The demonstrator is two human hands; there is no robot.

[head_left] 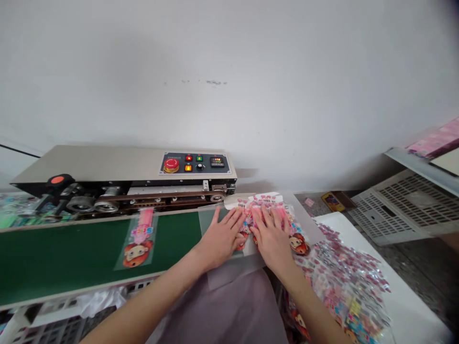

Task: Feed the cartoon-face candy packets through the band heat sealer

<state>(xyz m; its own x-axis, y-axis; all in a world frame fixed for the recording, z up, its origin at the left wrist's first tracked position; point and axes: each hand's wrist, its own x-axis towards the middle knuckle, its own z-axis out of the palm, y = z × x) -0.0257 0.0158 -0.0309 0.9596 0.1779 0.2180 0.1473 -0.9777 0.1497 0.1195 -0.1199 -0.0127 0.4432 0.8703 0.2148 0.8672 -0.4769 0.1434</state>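
Observation:
My left hand (pixel 221 240) lies palm down at the right end of the green conveyor belt (pixel 175 239), fingers stretched over a clear plastic sheet (pixel 229 274) and the edge of some packets. Beside it, my right hand (pixel 273 239) rests with spread fingers on a cluster of clear packets (pixel 298 242) with pink contents and cartoon heads. What lies under both palms is hidden. Farther left on the belt is a single clear packet (pixel 138 239), holding a pink piece above a red-haired cartoon head.
Behind the belt stands a sealing machine (pixel 107 162) with rollers and a control panel (pixel 195 163). A heap of shiny packets (pixel 344 277) covers part of a white surface (pixel 405 301) at right. A white plastic crate (pixel 401 208) and a small box (pixel 337 201) are beyond.

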